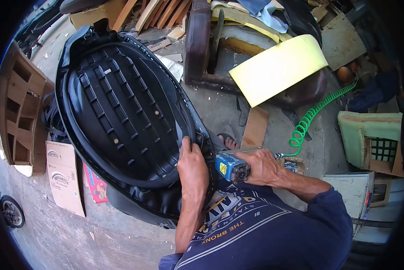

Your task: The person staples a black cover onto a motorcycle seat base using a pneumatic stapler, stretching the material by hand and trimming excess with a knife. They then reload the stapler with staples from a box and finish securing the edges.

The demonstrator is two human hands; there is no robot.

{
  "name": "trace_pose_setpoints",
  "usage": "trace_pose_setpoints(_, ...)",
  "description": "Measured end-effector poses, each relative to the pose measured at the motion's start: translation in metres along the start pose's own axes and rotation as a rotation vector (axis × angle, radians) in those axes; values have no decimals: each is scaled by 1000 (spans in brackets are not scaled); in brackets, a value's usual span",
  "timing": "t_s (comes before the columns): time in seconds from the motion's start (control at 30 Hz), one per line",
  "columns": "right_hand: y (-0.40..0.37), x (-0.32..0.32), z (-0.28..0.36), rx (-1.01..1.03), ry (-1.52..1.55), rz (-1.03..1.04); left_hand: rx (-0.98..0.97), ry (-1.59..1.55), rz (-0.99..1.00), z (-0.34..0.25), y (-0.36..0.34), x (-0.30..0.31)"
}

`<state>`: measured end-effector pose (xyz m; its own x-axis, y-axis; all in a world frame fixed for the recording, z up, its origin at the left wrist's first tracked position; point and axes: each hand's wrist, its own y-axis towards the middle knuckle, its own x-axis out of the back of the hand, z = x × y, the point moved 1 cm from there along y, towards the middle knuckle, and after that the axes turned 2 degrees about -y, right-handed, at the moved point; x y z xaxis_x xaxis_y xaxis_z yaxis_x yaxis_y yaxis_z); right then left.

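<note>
A black motorcycle seat (121, 103) lies upside down in front of me, its ribbed plastic base facing up. Black cover material (159, 204) is folded round its rim, with a line of staples along the edge. My left hand (193, 166) is closed on the cover at the seat's right edge, fingertips pressing near the rim. In my right hand (262, 167) is a blue air staple gun (231, 167), its nose close to that same edge. Whether the nose touches the cover is hidden. A green coiled air hose (307, 119) runs from the gun's back.
Yellow foam (280, 69) rests on a worn brown chair frame (197, 49) at the back. A wooden frame (20, 108) and cardboard (65, 177) stand left. A green padded piece (352, 135) and a white box (348, 193) are right. Wood pieces (154, 15) lie behind.
</note>
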<state>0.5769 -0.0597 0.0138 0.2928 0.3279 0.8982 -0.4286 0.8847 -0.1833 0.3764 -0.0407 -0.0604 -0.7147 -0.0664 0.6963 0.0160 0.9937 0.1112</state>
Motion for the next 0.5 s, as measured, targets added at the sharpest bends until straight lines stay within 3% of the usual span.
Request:
trace_pose_setpoints(0.1,-16,-2,-1,0,33,-28,-20,32,71,2,0,5)
trace_pose_setpoints(0.5,-2,-9,17,-71,-61,92,-48,-42,26,10,1,-1)
